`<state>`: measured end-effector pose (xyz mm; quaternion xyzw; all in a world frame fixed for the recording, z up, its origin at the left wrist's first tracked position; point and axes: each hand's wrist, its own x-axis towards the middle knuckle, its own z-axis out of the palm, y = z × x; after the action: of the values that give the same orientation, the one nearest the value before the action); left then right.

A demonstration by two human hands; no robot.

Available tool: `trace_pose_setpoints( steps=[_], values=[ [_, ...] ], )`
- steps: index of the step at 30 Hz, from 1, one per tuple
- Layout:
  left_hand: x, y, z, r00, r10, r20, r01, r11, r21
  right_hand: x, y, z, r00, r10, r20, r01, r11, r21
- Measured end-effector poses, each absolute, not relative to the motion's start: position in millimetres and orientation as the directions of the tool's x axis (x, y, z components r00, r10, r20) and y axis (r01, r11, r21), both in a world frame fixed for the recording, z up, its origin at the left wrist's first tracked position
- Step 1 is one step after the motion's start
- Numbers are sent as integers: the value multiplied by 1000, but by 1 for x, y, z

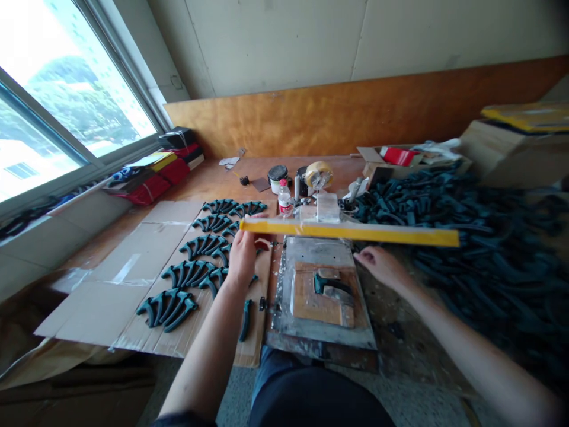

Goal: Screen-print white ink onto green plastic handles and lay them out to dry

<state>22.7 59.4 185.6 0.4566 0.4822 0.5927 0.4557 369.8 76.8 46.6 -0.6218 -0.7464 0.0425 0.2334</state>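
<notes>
My left hand (242, 261) is closed around the left end of a long yellow-edged frame (355, 231), which is tilted up so its edge faces me. My right hand (374, 264) is below the frame, beside the upper right corner of a metal base plate (326, 249). Its fingers are curled together, and whatever they may hold is hidden. On the plate lies a wooden fixture block (304, 296) with a dark green curved plastic handle (335, 283) set in it. Neither hand touches that handle.
Rows of similar handles (186, 276) lie on cardboard (120, 267) at left. A large heap of handles (480, 255) fills the right side. Behind the frame stand a bottle (284, 198), a tape roll (319, 176) and a tub (278, 178). Boxes (511, 151) stand at back right.
</notes>
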Motion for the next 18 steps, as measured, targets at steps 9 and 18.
trace_pose_setpoints(
  steps=[9, 18],
  values=[
    [72, 30, 134, -89, 975, -203, -184, 184, 965, 293, 20, 9, -75, 981, 179, 895, 145, -422],
    [55, -42, 41, -120, 790, -601, -270, 557, 786, 317, -10, 33, -567, 773, 285, 720, 633, -285]
  ],
)
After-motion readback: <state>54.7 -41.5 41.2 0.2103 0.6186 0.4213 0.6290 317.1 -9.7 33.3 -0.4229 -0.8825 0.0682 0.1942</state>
